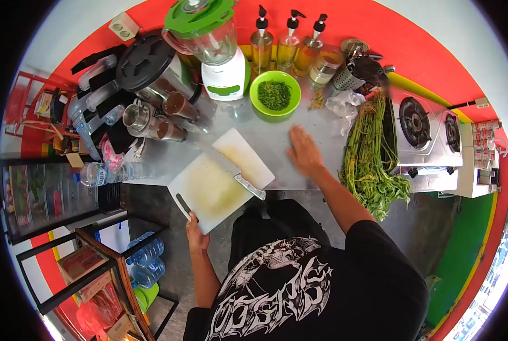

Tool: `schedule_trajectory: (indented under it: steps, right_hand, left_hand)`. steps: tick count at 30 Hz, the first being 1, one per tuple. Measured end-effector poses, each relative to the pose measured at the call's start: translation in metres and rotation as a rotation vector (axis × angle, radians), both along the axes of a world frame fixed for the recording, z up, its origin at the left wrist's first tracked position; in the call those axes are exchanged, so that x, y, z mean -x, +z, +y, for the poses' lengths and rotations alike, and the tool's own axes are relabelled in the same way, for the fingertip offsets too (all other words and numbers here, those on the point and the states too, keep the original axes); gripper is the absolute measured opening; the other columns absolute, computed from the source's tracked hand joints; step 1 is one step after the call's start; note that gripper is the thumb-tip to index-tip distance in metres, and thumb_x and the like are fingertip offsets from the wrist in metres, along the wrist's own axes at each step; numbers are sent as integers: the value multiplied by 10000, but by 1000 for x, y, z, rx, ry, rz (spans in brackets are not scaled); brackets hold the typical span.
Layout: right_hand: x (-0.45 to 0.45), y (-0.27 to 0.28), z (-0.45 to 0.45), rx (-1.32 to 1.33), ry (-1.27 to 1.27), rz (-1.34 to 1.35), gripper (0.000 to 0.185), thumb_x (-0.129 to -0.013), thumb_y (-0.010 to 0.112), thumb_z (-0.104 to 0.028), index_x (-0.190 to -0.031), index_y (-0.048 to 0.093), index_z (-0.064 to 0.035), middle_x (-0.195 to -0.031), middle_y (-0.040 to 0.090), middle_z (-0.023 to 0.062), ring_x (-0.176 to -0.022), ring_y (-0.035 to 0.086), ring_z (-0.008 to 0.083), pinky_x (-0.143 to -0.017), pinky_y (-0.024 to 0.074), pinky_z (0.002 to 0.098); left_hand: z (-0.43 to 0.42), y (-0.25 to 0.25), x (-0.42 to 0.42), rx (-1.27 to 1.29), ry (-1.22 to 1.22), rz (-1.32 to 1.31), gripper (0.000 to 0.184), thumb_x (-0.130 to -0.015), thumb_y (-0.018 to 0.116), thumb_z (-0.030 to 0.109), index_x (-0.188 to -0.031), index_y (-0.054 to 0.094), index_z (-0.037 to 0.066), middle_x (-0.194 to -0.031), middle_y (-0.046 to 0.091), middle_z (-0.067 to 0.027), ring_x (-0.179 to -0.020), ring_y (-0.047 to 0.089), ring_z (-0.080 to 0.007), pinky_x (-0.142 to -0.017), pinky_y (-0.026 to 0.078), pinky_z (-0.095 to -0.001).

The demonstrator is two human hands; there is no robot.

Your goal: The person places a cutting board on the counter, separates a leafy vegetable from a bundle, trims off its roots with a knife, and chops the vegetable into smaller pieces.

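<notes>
My left hand (196, 232) grips the near-left corner of a white cutting board (200, 179), beside its handle slot. The board lies slanted, partly past the counter's front edge, with a green-stained surface. Across it rests a knife (248, 186), its blade pointing up and left and its handle toward me. My right hand (305, 150) is over the metal counter (237, 116), fingers apart, holding nothing. Beyond that hand stands a green bowl (275, 113) of chopped greens (274, 95). To its right lies a large bunch of leafy stalks (367, 153).
A blender (223, 74), pump bottles (288, 48) and a utensil holder (346, 78) line the back. Metal cups (169, 129) and a lidded pot (152, 68) stand left. A gas stove (427, 136) is right, a plastic bag (345, 105) beside the stalks.
</notes>
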State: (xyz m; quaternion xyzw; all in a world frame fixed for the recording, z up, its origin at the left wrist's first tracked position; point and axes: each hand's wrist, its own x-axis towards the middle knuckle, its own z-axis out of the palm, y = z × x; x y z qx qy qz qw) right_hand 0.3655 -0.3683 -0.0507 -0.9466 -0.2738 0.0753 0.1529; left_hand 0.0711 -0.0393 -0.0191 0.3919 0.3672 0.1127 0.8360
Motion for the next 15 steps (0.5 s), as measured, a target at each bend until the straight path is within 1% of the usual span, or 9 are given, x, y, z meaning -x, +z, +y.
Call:
schedule_trajectory:
  steps: [1, 3, 4, 6, 7, 10, 11, 15]
  right_hand:
    - [19, -5, -3, 5, -10, 9, 687, -1019, 468, -370, -1562, 231, -22, -1639, 227, 147, -1522, 195, 304, -1244, 170, 437]
    - [44, -11, -11, 26, 350, 119, 682, -1029, 451, -389, -1573, 221, -49, -1656, 198, 98, -1533, 165, 250, -1255, 148, 392]
    - [44, -11, -17, 26, 344, 126, 682, -1029, 451, -389, -1573, 221, -49, -1656, 198, 98, -1533, 165, 250, -1255, 148, 392]
    - [41, -9, -30, 86, 488, 100, 673, -1035, 434, -415, -1576, 228, -72, -1661, 196, 64, -1535, 159, 227, -1257, 140, 390]
    - [30, -8, -34, 111, 503, 95, 666, -1039, 418, -431, -1580, 228, -92, -1665, 187, 39, -1537, 149, 216, -1259, 135, 391]
    - [-5, -5, -50, 90, 553, 86, 657, -1041, 417, -423, -1581, 230, -98, -1664, 190, 33, -1536, 151, 215, -1259, 135, 400]
    - [-18, -10, -55, 72, 560, 74, 662, -1039, 422, -421, -1582, 224, -98, -1664, 189, 39, -1536, 151, 219, -1258, 136, 403]
    - [-63, -7, -61, 101, 595, 27, 687, -1034, 430, -422, -1595, 179, -114, -1664, 186, 44, -1537, 147, 229, -1261, 124, 410]
  left_hand:
    - [0, -3, 0, 5, -10, 9, 472, -1038, 538, 383, -1274, 571, -23, -1208, 660, -101, -1074, 648, -204, -949, 517, -381]
    - [3, -10, -1, 0, -18, -23, 486, -1038, 534, 389, -1293, 558, -24, -1224, 653, -106, -1096, 640, -209, -960, 513, -382]
    - [4, -11, -2, 2, -23, -16, 486, -1038, 534, 389, -1293, 558, -24, -1224, 653, -106, -1096, 640, -209, -960, 513, -382]
    - [5, -11, -5, -2, -42, 19, 497, -1040, 530, 389, -1309, 542, -28, -1234, 648, -109, -1108, 635, -214, -962, 509, -382]
    - [3, -9, -9, -9, -49, 1, 499, -1039, 533, 385, -1318, 534, -29, -1235, 647, -105, -1112, 633, -215, -965, 506, -384]
    - [-2, -2, -15, -21, -9, 66, 487, -1039, 535, 379, -1306, 542, -28, -1228, 649, -104, -1103, 638, -217, -965, 506, -387]
    - [-2, -5, -15, -27, -20, 20, 479, -1040, 534, 376, -1299, 546, -27, -1225, 650, -106, -1096, 642, -221, -967, 506, -389]
    - [-13, 3, -18, -14, 2, 10, 472, -1040, 532, 378, -1286, 555, -24, -1229, 653, -106, -1091, 645, -225, -968, 506, -385]
